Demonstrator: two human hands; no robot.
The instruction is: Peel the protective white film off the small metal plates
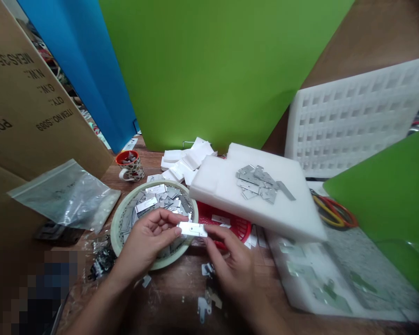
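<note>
hands [145, 242] hold white strip [192, 229], bowl [117, 223] of plates [160, 197]

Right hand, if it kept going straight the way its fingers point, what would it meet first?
The right hand points up-left, its fingers at the end of the small metal plate. Pushing on, it would probably meet the left hand next, over the bowl of metal pieces; depth is unclear.

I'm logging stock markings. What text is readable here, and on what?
Cardboard box, printed upside down:
"MEAS:35 X" (cut off)
"N.W.:"
"G.W.:"
"QTY:"
"ITEM NO.:S089"
"PCS"
Mug: pattern only, no readable text.
Strip between left hand and right hand: no text seen.
</note>
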